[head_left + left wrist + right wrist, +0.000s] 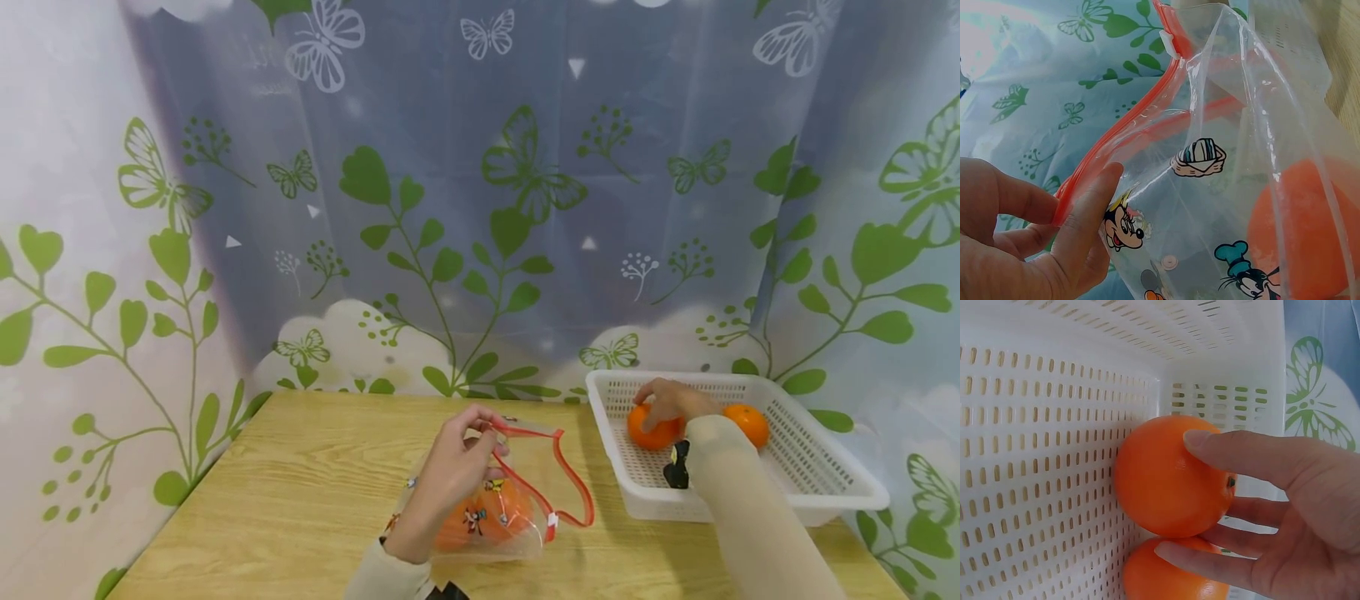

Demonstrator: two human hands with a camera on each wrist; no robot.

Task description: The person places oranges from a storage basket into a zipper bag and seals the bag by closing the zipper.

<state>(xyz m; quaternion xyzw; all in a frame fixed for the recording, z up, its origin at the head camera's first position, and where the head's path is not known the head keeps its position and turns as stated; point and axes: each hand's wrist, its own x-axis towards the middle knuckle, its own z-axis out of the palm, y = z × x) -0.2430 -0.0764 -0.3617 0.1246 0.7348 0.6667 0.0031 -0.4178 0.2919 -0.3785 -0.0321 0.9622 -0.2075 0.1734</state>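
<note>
My left hand (461, 454) pinches the red zip edge of a clear zip bag (1166, 219) printed with cartoon figures. The bag's mouth gapes toward the right, and a white slider (1167, 45) sits on the zip. Inside the bag, orange fruit (487, 512) shows through the plastic. Over in the white basket (607, 467), my right hand (675, 400) grips an orange (1172, 478), thumb on its near side and fingers behind it. A second orange (747, 425) lies in the basket; in the right wrist view one finger overlaps it.
Perforated walls of the basket rise around the right hand. The wooden table (300, 467) runs up to a printed curtain (450, 292) at the back and sides. A black strap piece (677, 467) hangs at the right wrist.
</note>
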